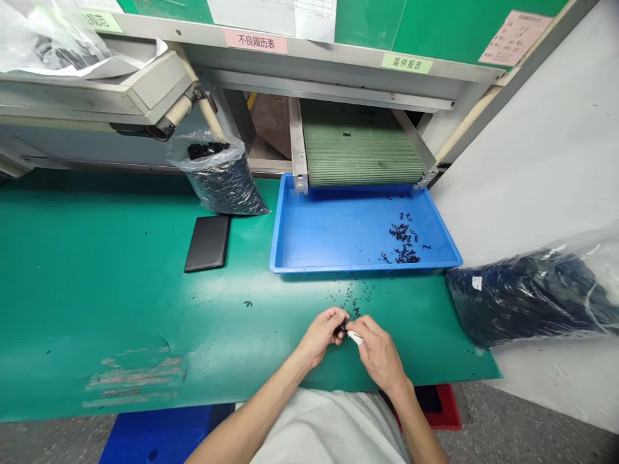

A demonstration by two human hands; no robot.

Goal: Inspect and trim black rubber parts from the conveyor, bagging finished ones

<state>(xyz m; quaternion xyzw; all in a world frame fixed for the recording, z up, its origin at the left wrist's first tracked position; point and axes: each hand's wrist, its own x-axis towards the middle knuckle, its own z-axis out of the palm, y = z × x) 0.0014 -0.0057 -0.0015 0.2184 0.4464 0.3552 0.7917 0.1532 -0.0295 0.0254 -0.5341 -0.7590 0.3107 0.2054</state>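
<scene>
My left hand and my right hand meet above the front of the green table mat. Both pinch a small black plastic part between their fingertips. The right hand also has a small white object tucked in its fingers. Several tiny black bits lie scattered on the mat just beyond my hands. A blue tray behind them holds a cluster of black parts at its right side.
A green conveyor belt ends over the tray's back edge. A clear bag of black parts stands left of the tray, a black wallet-like case before it. A large bag of dark parts lies at right.
</scene>
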